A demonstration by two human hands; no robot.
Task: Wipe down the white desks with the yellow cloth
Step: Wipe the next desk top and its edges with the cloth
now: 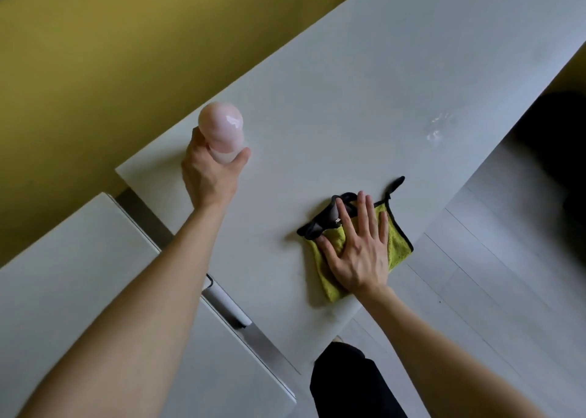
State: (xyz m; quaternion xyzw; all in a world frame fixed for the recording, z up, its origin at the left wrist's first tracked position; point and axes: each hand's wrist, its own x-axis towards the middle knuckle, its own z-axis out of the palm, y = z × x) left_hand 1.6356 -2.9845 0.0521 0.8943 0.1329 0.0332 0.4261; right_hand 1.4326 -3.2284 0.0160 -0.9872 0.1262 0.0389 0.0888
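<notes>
- Yellow cloth [398, 249] lies flat on the near part of the white desk [364, 94], close to the desk's near-right edge, directly under the right hand [360, 254].
- Its black trim runs along the edge, a black loop [394, 186] sticks out from the far corner, and a dark folded-over part [323, 221] shows at the fingertips.
- The right hand is spread wide open, palm down, fingers splayed and pressed onto the cloth; it grips nothing, only bears flat on the fabric.
- The left hand [209, 171] is well apart from the cloth, out toward the far-left corner of the same desk, near the yellow wall [111, 52].
- That hand is curled around a pale pink bottle [223, 132], thumb on one side and fingers on the other, holding it by its lower body with the rounded top above; whether the base touches the desk cannot be told.
- A small wet patch [436, 129] glistens on the desk beyond the cloth, toward the far right.
- A second white desk [79, 275] stands just beside the first on the left, with a narrow gap between them.
- A pale grey floor [491, 275] shows past the desk's right edge.
</notes>
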